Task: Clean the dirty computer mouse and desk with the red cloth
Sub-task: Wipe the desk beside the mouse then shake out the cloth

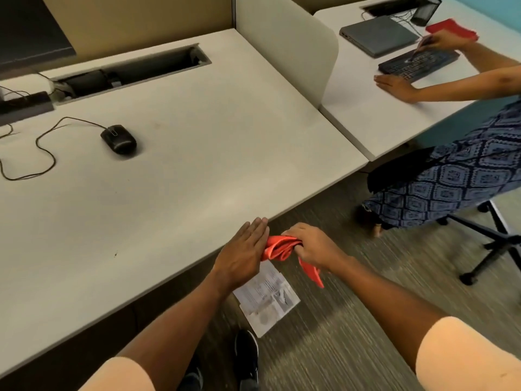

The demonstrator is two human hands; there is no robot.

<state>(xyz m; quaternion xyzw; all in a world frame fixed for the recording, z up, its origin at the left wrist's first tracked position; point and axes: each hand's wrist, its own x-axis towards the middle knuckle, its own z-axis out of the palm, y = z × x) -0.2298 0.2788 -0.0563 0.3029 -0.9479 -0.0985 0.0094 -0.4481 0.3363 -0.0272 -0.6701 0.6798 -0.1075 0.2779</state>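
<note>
A black wired computer mouse lies on the white desk, left of centre, its cable looping off to the left. My right hand is closed around a bunched red cloth just past the desk's front edge, with one end of the cloth hanging down. My left hand is flat with fingers together, its palm against the cloth's left side, over the desk's edge.
A monitor stands at the back left beside a cable slot. A divider separates a neighbouring desk, where another person handles a keyboard near a laptop and a second red cloth. A paper sheet lies on the floor.
</note>
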